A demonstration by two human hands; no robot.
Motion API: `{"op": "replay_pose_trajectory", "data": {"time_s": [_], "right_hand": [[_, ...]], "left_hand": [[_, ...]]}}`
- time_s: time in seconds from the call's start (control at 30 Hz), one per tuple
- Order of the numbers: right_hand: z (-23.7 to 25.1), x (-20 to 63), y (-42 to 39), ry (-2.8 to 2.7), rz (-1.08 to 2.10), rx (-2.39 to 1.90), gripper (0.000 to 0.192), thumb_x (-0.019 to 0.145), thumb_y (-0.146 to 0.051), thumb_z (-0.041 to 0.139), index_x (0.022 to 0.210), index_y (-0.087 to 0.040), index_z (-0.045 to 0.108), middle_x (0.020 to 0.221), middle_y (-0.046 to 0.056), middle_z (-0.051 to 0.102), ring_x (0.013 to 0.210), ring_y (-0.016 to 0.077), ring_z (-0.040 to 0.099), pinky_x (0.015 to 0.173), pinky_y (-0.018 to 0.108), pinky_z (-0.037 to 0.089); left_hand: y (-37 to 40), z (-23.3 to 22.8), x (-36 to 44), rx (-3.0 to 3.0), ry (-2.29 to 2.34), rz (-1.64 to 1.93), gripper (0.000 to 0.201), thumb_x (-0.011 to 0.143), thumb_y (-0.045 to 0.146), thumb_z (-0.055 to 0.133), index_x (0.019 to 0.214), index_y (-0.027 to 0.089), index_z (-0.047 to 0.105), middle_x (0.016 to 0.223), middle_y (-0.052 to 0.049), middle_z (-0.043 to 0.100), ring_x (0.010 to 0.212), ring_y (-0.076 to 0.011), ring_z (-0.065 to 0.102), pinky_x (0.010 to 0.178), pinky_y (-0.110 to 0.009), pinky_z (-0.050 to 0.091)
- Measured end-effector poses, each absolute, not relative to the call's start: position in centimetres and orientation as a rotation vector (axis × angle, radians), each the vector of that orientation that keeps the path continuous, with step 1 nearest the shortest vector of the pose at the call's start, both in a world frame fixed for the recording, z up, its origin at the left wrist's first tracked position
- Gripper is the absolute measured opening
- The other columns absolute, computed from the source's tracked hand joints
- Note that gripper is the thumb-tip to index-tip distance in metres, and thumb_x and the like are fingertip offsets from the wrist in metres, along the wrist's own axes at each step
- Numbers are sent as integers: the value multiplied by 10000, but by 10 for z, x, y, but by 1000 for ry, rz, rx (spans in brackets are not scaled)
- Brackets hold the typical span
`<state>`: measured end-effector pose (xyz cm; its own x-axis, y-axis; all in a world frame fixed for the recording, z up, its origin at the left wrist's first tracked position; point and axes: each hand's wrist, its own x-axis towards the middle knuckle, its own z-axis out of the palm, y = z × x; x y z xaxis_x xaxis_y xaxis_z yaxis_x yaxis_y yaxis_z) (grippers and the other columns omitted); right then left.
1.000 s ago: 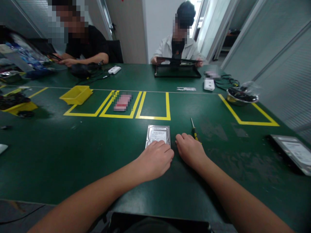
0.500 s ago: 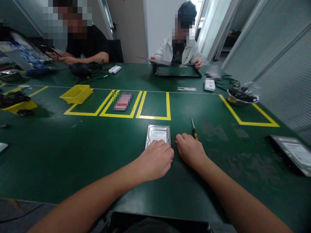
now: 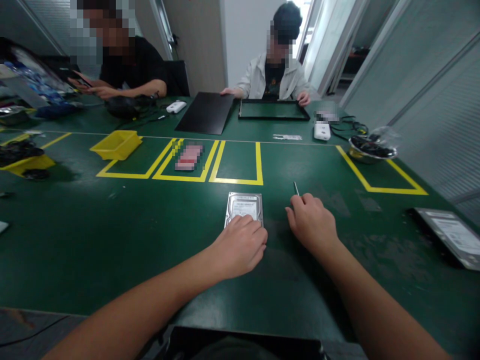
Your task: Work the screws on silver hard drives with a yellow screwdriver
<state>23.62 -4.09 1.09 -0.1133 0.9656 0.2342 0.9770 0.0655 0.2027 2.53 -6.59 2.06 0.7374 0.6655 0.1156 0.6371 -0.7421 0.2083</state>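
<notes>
The left hand (image 3: 240,245) is resting loosely curled on the near end of the hard drive (image 3: 244,206), which is lying flat on the green mat (image 3: 112,240) just below the yellow-taped boxes (image 3: 236,165). The right hand (image 3: 313,222) is closing over the screwdriver (image 3: 296,188), whose thin steel tip is poking out. That drive looks dense, rigid and smooth-lidded, probably best gripped by its long edges.

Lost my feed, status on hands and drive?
Left hand resting on hard drive, flat on table. Right hand over screwdriver, grip unclear. Nothing in the way.
</notes>
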Motion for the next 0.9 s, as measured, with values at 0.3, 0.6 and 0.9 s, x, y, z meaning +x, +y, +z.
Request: {"op": "replay_pose_trajectory", "data": {"time_s": [0.3, 0.6, 0.9], "right_hand": [[10, 244, -43, -2206, -343, -2348, 258, 971, -344, 443, 1145, -164, 504, 1040, 137, 584, 877, 280, 650, 558, 294, 379], [19, 244, -45, -2219, -58, -2429, 332, 991, -329, 342, 1259, -177, 464, 999, 143, 640, 867, 327, 687, 614, 369, 479], [41, 263, -46, -1881, -190, -1911, 205, 920, -331, 520, 1028, -175, 600, 919, 89, 644, 784, 221, 615, 631, 321, 430]], "left_hand": [[-70, 17, 21, 2791, 1045, 335, 147, 938, 254, 496, 916, 170, 615, 950, -64, 633, 950, -239, 515, 842, -396, 396], [-76, 14, 21, 2765, 1108, 382, 131, 921, 250, 510, 897, 183, 620, 931, -62, 643, 949, -245, 512, 832, -401, 386], [-80, 11, 22, 2709, 1166, 431, 100, 905, 245, 526, 881, 193, 608, 913, -46, 637, 946, -244, 505, 807, -395, 383]]}}
